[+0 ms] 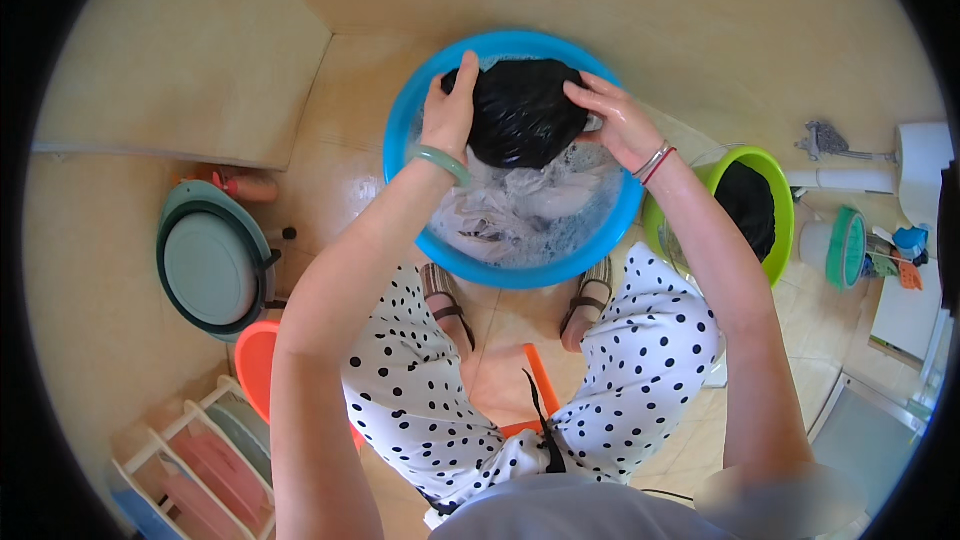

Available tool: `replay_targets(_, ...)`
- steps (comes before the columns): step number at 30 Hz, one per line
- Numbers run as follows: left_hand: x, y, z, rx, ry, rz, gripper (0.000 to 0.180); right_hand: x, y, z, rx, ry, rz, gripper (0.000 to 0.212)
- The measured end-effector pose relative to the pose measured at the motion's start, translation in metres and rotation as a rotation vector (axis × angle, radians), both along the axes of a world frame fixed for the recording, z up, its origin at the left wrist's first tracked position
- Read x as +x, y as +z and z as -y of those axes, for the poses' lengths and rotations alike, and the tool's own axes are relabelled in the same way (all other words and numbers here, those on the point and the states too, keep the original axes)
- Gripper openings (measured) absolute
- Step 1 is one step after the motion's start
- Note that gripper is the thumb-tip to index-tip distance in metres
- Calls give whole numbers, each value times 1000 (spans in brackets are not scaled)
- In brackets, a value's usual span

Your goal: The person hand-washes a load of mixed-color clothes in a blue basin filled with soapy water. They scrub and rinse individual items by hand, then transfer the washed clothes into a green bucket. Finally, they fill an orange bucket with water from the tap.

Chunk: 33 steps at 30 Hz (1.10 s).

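Observation:
A wet black garment [525, 110] is bunched up between my two hands, over a large blue basin [400, 145]. My left hand [452, 115], with a green bangle at the wrist, grips its left side, thumb raised. On the opposite side my right hand [615, 120] grips the edge with the fingers curled round it. Pale laundry [510, 205] lies soaking in sudsy water in the basin below. What sort of garment the black one is, I cannot tell.
A lime-green bucket [785, 210] with black cloth [745, 205] inside stands right of the basin. Folded grey-green basins [212, 265] lean at the left wall, near an orange-red basin [258, 365] and a white rack [215, 395]. My sandalled feet flank the basin's near rim.

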State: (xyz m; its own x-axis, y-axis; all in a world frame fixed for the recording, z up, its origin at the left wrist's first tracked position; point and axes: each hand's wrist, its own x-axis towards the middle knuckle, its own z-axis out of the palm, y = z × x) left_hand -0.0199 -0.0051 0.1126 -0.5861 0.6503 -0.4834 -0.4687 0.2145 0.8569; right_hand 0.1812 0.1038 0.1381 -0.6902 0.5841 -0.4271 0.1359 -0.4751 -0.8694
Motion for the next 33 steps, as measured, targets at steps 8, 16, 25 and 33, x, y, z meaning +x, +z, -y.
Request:
replay_targets(8, 48, 58, 7, 105, -627, 27, 65, 55, -2, -12, -36, -581, 40, 49)
replay_targets(16, 175, 82, -58, 31, -405, 144, 67, 194, 82, 2, 469, -345, 153, 92)
replay_targets(25, 372, 57, -91, 180, -967, 316, 78, 405, 42, 28, 995, -667, 737, 55)
replay_targets(33, 399, -9, -65, 248, -1354, -862, 70, 418, -23, 60, 630, -703, 825, 68)
